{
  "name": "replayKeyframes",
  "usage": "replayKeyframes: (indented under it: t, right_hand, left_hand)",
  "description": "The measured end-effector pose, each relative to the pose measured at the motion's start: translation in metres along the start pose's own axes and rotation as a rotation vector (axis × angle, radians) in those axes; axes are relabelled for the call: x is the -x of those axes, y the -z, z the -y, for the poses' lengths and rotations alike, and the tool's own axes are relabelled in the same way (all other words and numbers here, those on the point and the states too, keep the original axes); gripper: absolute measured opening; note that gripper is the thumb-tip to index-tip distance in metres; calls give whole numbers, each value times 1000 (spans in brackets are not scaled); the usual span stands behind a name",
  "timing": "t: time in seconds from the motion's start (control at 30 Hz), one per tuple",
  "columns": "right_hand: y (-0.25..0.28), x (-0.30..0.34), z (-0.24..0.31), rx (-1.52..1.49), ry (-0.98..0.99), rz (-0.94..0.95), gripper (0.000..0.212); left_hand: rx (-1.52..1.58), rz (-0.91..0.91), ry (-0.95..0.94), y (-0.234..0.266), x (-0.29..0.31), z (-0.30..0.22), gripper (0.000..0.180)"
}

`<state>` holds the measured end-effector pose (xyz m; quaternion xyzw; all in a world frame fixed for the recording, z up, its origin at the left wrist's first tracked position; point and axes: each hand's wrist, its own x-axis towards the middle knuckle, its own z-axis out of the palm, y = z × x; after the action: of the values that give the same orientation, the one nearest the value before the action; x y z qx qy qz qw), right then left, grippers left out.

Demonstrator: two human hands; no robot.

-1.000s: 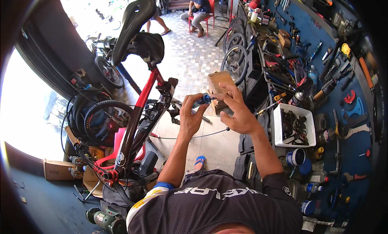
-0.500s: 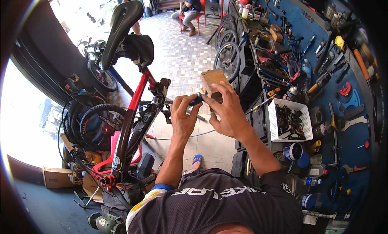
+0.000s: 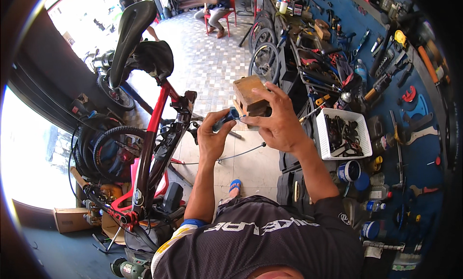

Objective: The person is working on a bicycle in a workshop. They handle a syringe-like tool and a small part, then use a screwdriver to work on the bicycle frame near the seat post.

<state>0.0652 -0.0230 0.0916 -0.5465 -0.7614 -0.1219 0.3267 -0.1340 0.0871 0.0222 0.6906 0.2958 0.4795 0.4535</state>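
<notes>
In front of my chest, my left hand (image 3: pixel 211 134) is closed on a dark blue cylinder (image 3: pixel 226 118); its kind does not show. The cylinder's round end faces right. My right hand (image 3: pixel 279 122) has its fingers spread, with the index fingertip by a small blue bit (image 3: pixel 242 117) just off that end. Whether this bit is joined to the cylinder or to the finger I cannot tell. Just beyond the right fingers is a brown wooden block (image 3: pixel 251 88), darker underneath. An upper fingertip overlaps its edge; whether they touch is unclear.
A red and black bicycle frame (image 3: pixel 156 122) with a black saddle (image 3: pixel 132 35) stands at my left. A white basket of dark parts (image 3: pixel 343 156) and crowded tools line the right side. Bicycle wheels (image 3: pixel 264 62) and a seated person (image 3: pixel 214 11) are farther off.
The right index fingertip has drawn slightly away from the cylinder, so its round end and the small blue bit show. My left hand tilts more. The whole view has shifted a little.
</notes>
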Motion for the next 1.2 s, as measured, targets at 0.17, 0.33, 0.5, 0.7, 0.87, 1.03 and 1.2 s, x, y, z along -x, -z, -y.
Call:
replayKeyframes:
  t: [0.17, 0.33, 0.5, 0.7, 0.87, 1.03, 1.2]
  right_hand:
    - [5, 11, -6, -761, -307, 10, 56]
    - [-34, 23, -7, -1341, -339, 18, 62]
    - [-47, 27, -6, -1426, -393, 44, 66]
    - [-43, 29, -11, -976, -339, 68, 63]
    - [-15, 28, -16, -418, -257, 96, 65]
    - [-11, 17, 2, -17, -146, -40, 60]
    - [-2, 27, 17, 75, -121, 20, 60]
  left_hand:
    - [300, 73, 112, -2, 1, 7, 34]
    - [457, 123, 168, -13, 4, 4, 34]
    - [513, 153, 148, -15, 4, 2, 34]
    - [450, 142, 162, -11, 4, 0, 33]
    - [369, 147, 145, -11, 5, 7, 30]
    - [238, 111, 80, -13, 5, 10, 30]
    - [99, 36, 91, -13, 0, 0, 32]
